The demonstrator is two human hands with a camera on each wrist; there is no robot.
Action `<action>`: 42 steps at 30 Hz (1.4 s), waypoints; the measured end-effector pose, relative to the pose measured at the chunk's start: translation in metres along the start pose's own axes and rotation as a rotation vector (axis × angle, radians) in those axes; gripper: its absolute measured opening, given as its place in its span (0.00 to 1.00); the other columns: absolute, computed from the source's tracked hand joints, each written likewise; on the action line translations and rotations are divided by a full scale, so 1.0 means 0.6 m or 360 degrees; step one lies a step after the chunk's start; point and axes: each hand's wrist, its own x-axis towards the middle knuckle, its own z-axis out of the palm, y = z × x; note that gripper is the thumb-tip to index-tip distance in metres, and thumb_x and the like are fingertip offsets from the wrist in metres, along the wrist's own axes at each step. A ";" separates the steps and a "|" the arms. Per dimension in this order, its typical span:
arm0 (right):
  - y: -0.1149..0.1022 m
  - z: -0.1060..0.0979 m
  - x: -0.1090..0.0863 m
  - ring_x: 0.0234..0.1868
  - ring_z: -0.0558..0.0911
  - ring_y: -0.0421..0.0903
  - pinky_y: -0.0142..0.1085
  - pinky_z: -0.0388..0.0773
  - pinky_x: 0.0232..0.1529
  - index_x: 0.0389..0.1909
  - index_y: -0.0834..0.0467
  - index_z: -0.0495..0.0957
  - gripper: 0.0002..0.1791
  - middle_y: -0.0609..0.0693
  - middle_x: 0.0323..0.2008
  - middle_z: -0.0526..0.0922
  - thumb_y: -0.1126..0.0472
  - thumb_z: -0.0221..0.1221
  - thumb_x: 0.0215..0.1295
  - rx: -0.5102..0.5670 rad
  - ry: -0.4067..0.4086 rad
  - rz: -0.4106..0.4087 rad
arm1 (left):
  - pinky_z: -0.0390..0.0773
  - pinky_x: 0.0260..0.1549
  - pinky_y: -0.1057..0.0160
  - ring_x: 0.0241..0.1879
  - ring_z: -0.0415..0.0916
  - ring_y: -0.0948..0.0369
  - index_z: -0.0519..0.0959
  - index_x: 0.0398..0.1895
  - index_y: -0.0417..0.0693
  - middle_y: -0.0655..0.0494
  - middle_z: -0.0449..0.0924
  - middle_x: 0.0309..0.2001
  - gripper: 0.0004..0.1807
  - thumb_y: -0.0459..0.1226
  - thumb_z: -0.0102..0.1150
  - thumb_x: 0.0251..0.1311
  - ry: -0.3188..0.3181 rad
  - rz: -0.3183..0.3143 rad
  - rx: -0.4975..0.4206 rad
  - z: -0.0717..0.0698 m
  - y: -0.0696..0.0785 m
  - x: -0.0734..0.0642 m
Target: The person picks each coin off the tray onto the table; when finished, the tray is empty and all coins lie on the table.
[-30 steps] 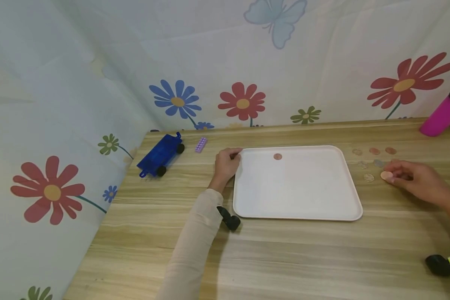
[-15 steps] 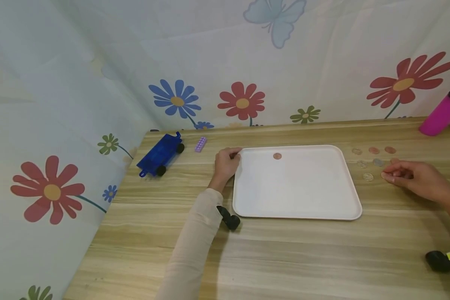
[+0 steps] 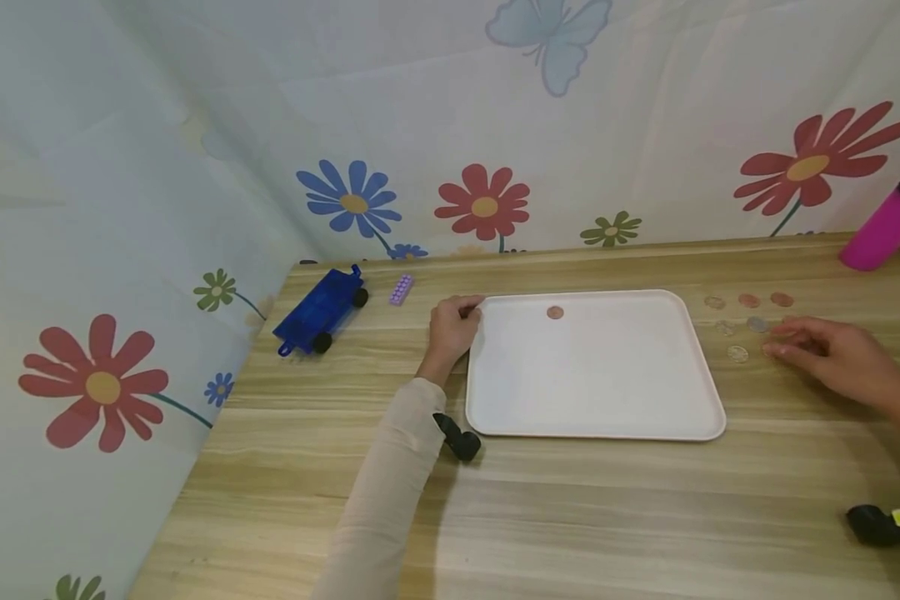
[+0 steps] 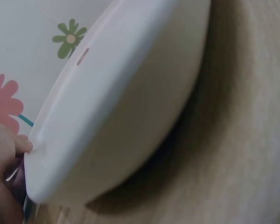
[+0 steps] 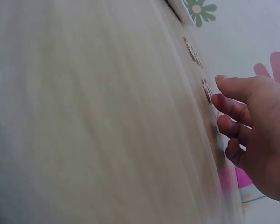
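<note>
At the far left corner of the white tray (image 3: 592,375), my left hand (image 3: 453,329) pinches the rim, its thumb over the edge in the left wrist view. One copper coin (image 3: 555,312) lies in the tray near the back rim. To the right of the tray, several coins (image 3: 737,354) lie spread on the table, some copper and some silver. My right hand (image 3: 832,354) is beside them, fingers loosely bent. In the right wrist view, the thumb and index fingertip stand apart, right by a coin (image 5: 206,91) flat on the wood.
A blue toy wagon (image 3: 318,310) with black wheels stands at the back left, with a purple building brick (image 3: 402,289) next to it. At the back right stands a pink bottle (image 3: 885,232) with a black lid. A flower-print cloth (image 3: 667,125) hangs behind the table (image 3: 607,517).
A second ago my right hand held a coin tilted between thumb and fingers; it has lowered the coin to the table and its fingertips have parted. The left hand and tray stay put.
</note>
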 end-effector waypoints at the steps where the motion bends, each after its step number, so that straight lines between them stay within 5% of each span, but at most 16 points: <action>1: -0.005 0.002 0.000 0.29 0.66 0.16 0.16 0.65 0.29 0.49 0.70 0.81 0.16 0.61 0.31 0.87 0.62 0.64 0.69 -0.0018 0.0014 -0.0026 | 0.83 0.49 0.53 0.49 0.83 0.49 0.86 0.55 0.44 0.43 0.87 0.49 0.15 0.31 0.57 0.70 0.0001 0.0000 0.0002 0.000 0.000 0.000; 6: -0.036 0.017 0.010 0.27 0.68 0.21 0.19 0.66 0.29 0.48 0.68 0.82 0.13 0.56 0.29 0.86 0.67 0.66 0.65 -0.0147 0.0082 -0.0197 | 0.83 0.50 0.53 0.49 0.83 0.50 0.86 0.55 0.44 0.43 0.87 0.49 0.15 0.31 0.57 0.70 -0.0002 -0.0004 0.0010 0.001 0.001 0.000; 10: -0.071 0.035 0.024 0.33 0.79 0.41 0.37 0.72 0.54 0.48 0.65 0.83 0.12 0.53 0.28 0.85 0.67 0.66 0.64 -0.0202 0.0131 -0.0310 | 0.83 0.50 0.53 0.49 0.83 0.50 0.86 0.55 0.44 0.43 0.87 0.49 0.15 0.31 0.57 0.70 0.0007 -0.0006 0.0008 0.000 0.000 0.000; 13: -0.102 0.051 0.037 0.34 0.77 0.50 0.49 0.71 0.49 0.49 0.63 0.83 0.12 0.51 0.27 0.82 0.66 0.65 0.65 -0.0221 0.0135 -0.0369 | 0.83 0.50 0.53 0.49 0.83 0.50 0.86 0.55 0.44 0.43 0.87 0.50 0.15 0.31 0.57 0.70 0.0008 -0.0013 0.0003 -0.001 0.000 -0.001; 18: -0.149 0.078 0.065 0.30 0.73 0.42 0.32 0.69 0.28 0.50 0.62 0.84 0.12 0.49 0.31 0.82 0.63 0.64 0.68 -0.0195 0.0032 -0.0425 | 0.83 0.51 0.52 0.50 0.83 0.49 0.86 0.55 0.44 0.43 0.87 0.50 0.15 0.31 0.57 0.69 0.0008 -0.0013 -0.0001 0.000 -0.001 -0.002; 23: -0.192 0.106 0.092 0.29 0.73 0.42 0.34 0.71 0.30 0.51 0.61 0.83 0.13 0.51 0.34 0.85 0.61 0.61 0.71 -0.0197 -0.0118 -0.0423 | 0.83 0.50 0.53 0.49 0.83 0.49 0.86 0.54 0.44 0.43 0.87 0.48 0.14 0.31 0.57 0.69 0.0014 -0.0007 -0.0001 0.002 -0.003 0.000; 28: -0.223 0.136 0.114 0.30 0.78 0.43 0.43 0.77 0.36 0.50 0.61 0.84 0.11 0.51 0.35 0.87 0.62 0.62 0.70 -0.0194 -0.0118 -0.0542 | 0.83 0.49 0.53 0.49 0.84 0.49 0.86 0.54 0.44 0.43 0.87 0.48 0.14 0.31 0.58 0.69 0.0022 0.0004 0.0011 0.001 -0.003 0.001; 42: -0.273 0.202 0.160 0.43 0.81 0.52 0.50 0.77 0.47 0.54 0.60 0.82 0.15 0.54 0.44 0.84 0.56 0.60 0.73 0.0076 -0.0225 -0.0305 | 0.84 0.48 0.53 0.48 0.84 0.49 0.86 0.54 0.43 0.42 0.87 0.49 0.14 0.30 0.58 0.69 0.0025 0.0031 0.0010 0.001 -0.001 -0.002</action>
